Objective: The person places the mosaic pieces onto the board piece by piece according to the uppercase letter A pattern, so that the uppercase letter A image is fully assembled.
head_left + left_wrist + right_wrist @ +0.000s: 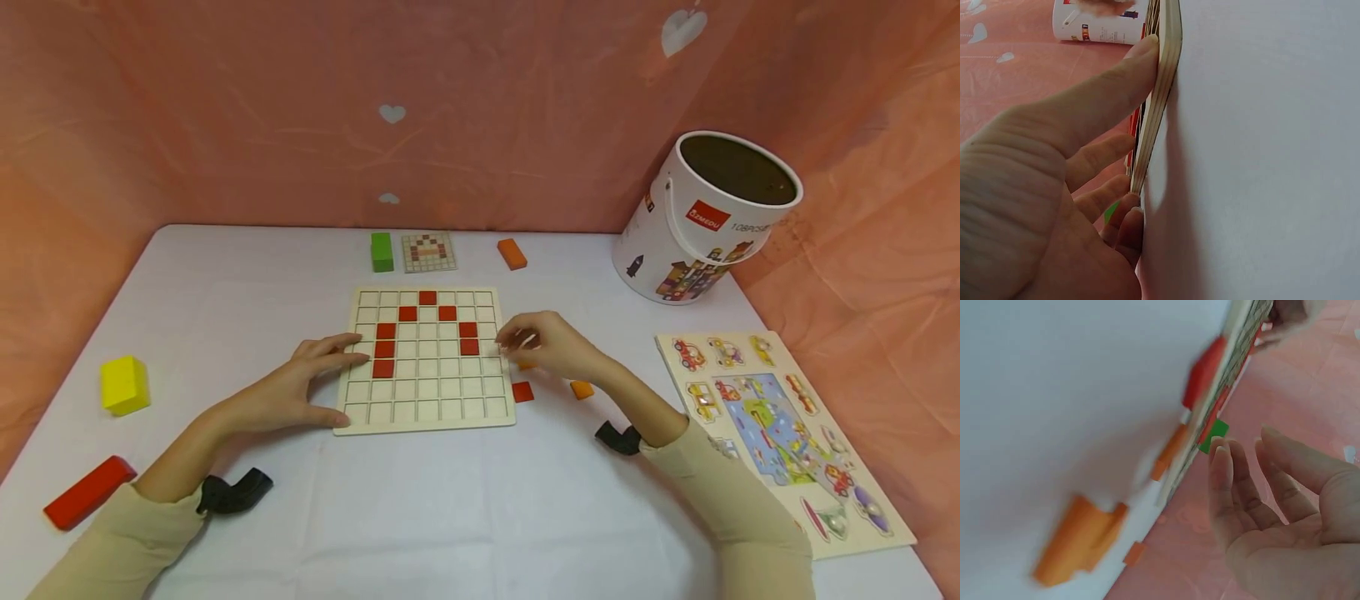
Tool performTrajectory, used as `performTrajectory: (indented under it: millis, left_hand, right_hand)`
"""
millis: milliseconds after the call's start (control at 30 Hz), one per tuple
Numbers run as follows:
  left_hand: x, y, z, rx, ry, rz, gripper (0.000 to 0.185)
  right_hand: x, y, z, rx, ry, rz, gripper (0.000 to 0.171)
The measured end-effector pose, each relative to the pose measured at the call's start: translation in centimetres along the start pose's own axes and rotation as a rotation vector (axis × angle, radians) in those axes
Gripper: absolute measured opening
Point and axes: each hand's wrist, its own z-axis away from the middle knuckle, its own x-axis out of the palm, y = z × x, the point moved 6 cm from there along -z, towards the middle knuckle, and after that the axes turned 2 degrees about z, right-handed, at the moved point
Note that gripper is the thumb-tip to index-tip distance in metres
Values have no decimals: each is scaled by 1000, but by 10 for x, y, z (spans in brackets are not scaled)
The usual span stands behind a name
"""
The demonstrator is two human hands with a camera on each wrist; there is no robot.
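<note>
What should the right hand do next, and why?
Probably pick up the loose red tile lying beside the grid board. The right hand looks empty, the left hand steadies the board, and many cells are unfilled.

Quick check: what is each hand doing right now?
Left hand: open, fingers resting on the board edge.
Right hand: open, holding nothing, beside the board.

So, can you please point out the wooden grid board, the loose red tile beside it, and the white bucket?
wooden grid board (pixel 424 414), head view, bare near row of cells.
loose red tile (pixel 522 392), head view, middle of its top face.
white bucket (pixel 678 250), head view, printed side wall.
</note>
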Motion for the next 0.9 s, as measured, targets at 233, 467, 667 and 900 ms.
performTrajectory:
  millis: [233, 467, 667, 900]
  left_hand:
    - [0, 1, 0, 9, 3, -10, 81]
    - [1, 0, 0, 19, 5, -7, 82]
    - [1, -1, 0, 16, -1, 3, 82]
    - [-1, 2, 1, 13, -1, 6, 81]
  right_hand:
    - [2, 12, 30, -12, 0, -30, 29]
    - [14, 20, 37, 9, -49, -20, 33]
    - [21, 17, 41, 17, -107, 42, 29]
    - [21, 16, 42, 15, -157, 39, 24]
